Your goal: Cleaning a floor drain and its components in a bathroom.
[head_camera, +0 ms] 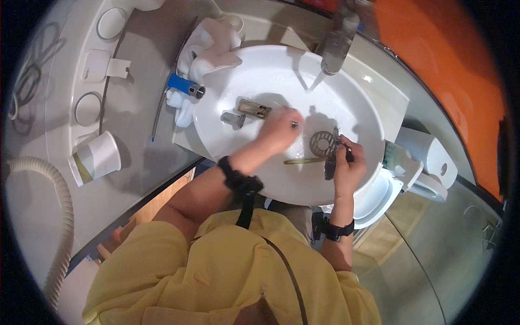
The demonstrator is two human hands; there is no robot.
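My left hand (282,128) is curled over the white washbasin (264,189), fingers closed around a small metal part (294,124), mostly hidden. Near the basin's right side, my right hand (350,162) pinches a small dark part (348,154). A slotted metal ring (319,137) is beside its fingertips; whether they touch it is unclear. Below the ring are a thin yellowish stick (304,161) and a dark, rough-textured piece (330,170). Left of my left hand, a slotted metal tube (252,108) and a short clear-grey cylinder (232,119) lie in the basin.
A metal faucet (335,57) overhangs the basin's far side. At its left rim are a blue-handled cylindrical part (180,84) and crumpled white cloth (209,48). A paper cup (97,158) lies tipped at left, near a ribbed hose (61,195). White containers (430,158) stand at right.
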